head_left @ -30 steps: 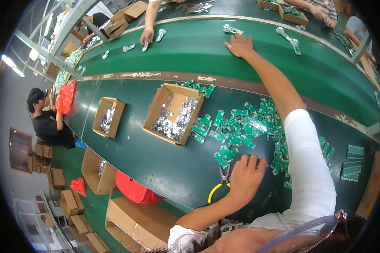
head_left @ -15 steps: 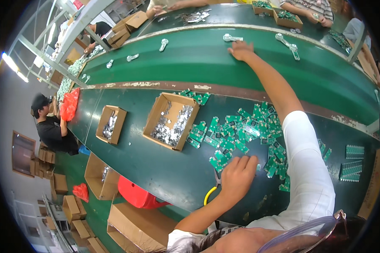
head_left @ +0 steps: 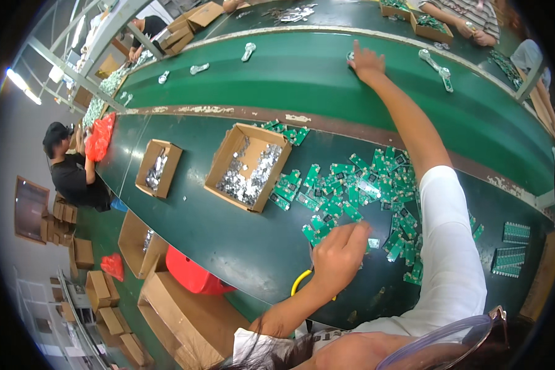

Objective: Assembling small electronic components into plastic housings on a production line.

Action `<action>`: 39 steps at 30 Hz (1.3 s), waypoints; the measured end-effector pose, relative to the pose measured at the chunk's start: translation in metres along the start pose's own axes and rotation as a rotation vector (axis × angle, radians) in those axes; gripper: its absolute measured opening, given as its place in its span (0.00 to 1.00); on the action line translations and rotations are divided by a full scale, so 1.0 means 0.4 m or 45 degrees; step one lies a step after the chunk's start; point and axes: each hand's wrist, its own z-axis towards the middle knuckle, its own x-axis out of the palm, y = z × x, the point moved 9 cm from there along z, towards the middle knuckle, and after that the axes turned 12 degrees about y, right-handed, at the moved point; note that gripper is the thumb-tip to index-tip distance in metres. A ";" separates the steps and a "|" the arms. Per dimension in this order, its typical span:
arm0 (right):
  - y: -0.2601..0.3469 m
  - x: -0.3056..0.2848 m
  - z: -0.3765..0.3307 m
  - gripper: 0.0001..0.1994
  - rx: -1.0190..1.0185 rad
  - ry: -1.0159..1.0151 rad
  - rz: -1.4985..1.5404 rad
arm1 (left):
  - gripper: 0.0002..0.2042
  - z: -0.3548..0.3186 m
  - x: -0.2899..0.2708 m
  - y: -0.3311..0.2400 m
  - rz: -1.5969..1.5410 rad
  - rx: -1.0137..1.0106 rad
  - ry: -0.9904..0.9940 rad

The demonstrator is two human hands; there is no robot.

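Note:
My right hand (head_left: 369, 63) reaches far out over the green conveyor belt (head_left: 290, 77). Its fingers are spread, and they cover most of a small pale device (head_left: 351, 56), of which only one end shows. Close to my body, my left hand (head_left: 340, 256) hovers at the table with fingers curled together; whatever they may hold is hidden. A small pale piece (head_left: 374, 243) is right by its fingertips. Beyond that hand lies a loose heap of green circuit boards (head_left: 342, 191). Pliers with a yellow handle (head_left: 301, 280) are partly hidden behind my left wrist.
Cardboard trays of small metal parts (head_left: 277, 169) (head_left: 169, 169) stand left on the dark table. Stacked board panels (head_left: 510, 261) lie at right. More devices (head_left: 438, 69) rest on the belt. A red stool (head_left: 194, 271) and boxes (head_left: 182, 320) are at the table edge. Co-workers sit around.
My right hand has shifted over the pale device, which showed in full beside it before, and its fingers are more stretched. My left hand stays near the same spot. The view has shifted slightly.

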 end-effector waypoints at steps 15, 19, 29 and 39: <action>-0.131 -0.087 -0.298 0.20 -0.426 0.118 1.404 | 0.09 0.004 0.018 0.051 -0.766 -0.240 0.017; -0.003 -0.124 -0.662 0.21 -0.648 0.405 1.620 | 0.07 -0.013 0.084 0.066 -1.487 -0.392 0.214; -0.122 -0.043 -1.083 0.29 -0.439 -0.031 1.468 | 0.02 -0.041 0.059 -0.078 -1.048 0.276 0.168; -0.023 -0.030 -1.092 0.25 -0.614 0.109 1.671 | 0.10 -0.055 0.074 -0.046 -0.784 0.066 0.074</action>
